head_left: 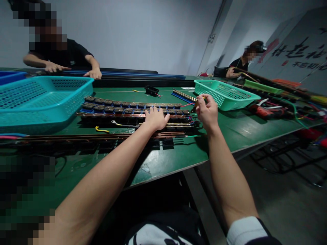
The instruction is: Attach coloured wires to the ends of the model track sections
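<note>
My left hand (pixel 155 118) lies flat with fingers spread on a long copper-and-blue rail assembly (pixel 122 110) on the green table (pixel 178 153). My right hand (pixel 207 110) is closed in a pinch at the rails' right end, gripping a thin tool or wire whose dark tip points at a bundle of coloured wires (pixel 190 119). What exactly it holds is too small to name. More copper strips (pixel 76 137) lie nearer to me, parallel to the rails.
A blue basket (pixel 38 102) stands at the left and a green basket (pixel 224 93) at the right. A small black part (pixel 151 90) sits at mid-table. One person works across the table, another at the far right. Tools and cables crowd the right bench.
</note>
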The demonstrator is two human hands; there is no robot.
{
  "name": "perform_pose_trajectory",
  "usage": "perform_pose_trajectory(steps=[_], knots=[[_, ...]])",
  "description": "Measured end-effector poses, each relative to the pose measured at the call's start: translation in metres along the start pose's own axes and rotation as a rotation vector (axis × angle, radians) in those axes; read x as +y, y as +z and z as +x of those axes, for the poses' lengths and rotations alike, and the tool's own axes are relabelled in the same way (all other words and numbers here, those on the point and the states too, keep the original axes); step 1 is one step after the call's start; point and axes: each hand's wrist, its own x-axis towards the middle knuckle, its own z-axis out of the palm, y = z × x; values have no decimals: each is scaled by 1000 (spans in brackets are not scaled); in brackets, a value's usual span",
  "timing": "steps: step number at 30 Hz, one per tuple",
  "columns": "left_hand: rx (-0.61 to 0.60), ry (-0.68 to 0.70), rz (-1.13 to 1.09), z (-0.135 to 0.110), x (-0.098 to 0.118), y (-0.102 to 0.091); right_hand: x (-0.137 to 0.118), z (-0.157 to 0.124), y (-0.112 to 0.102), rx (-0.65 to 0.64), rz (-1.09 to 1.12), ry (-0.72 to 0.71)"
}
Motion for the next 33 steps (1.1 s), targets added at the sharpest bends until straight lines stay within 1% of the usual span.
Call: perform_pose_trajectory(steps=[2,6,8,11,13,15,18,20,23,27,31,33], knots=[[1,-4,-2,0,0,0,2,3,-2,28,42,39],[-9,-7,-7,0,0,-1,1,0,-2,-10,63,54],[-15,-5,-11,-1,0,-2,-3,-5,-1,-11,32,-1],[-8,-1,-9,-1,0,-2,-15,-20,-1,22,-7,-142],[-5,1,-9,-2,0,-3,-25,-33,-1,57,22,-220],[-5,2,-14,-2,0,-3,-34,-46,-1,115,56,-262],[-1,-2,-15,-2,0,-3,-38,-64,-1,208,75,-250],[-3,-6,-12,-2,0,-2,-36,-71,-1,231,86,-216],[-5,-2,-9,-1,0,-2,-31,-76,-3,212,101,-186],[4,0,-9,0,-1,-1,-29,-78,-5,185,58,-194],[5,-1,-9,0,-1,-1,-29,-77,-6,233,53,-215],[3,-2,-9,0,0,0,-29,-76,-6,232,58,-202]])
